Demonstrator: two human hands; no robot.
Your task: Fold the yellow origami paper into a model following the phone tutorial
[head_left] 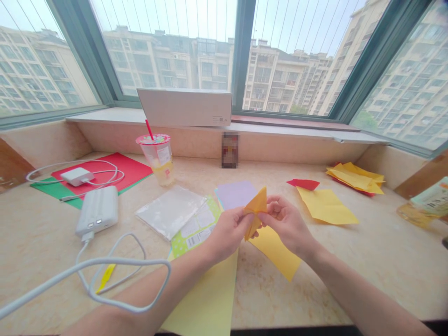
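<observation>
Between my two hands is a folded piece of orange-yellow paper (258, 201), creased to pointed ends and held up above the counter. My left hand (231, 231) pinches its left side, the thumb pressed near the middle. From the other side my right hand (285, 219) grips the same paper with thumb and fingertips. Below the hands lies a flat orange-yellow sheet (280, 255). A pale yellow sheet (210, 298) extends under my left forearm. Farther right sit a yellow square sheet (329, 206) and a small red folded paper (304, 184).
A drink cup with a straw (163, 163) stands left of centre. Nearer are a power bank (98, 210) and a looping white cable (129, 261) that crosses my left forearm. A clear plastic packet (171, 211) lies mid-counter. At right are stacked yellow papers (360, 176) and a bottle (425, 200).
</observation>
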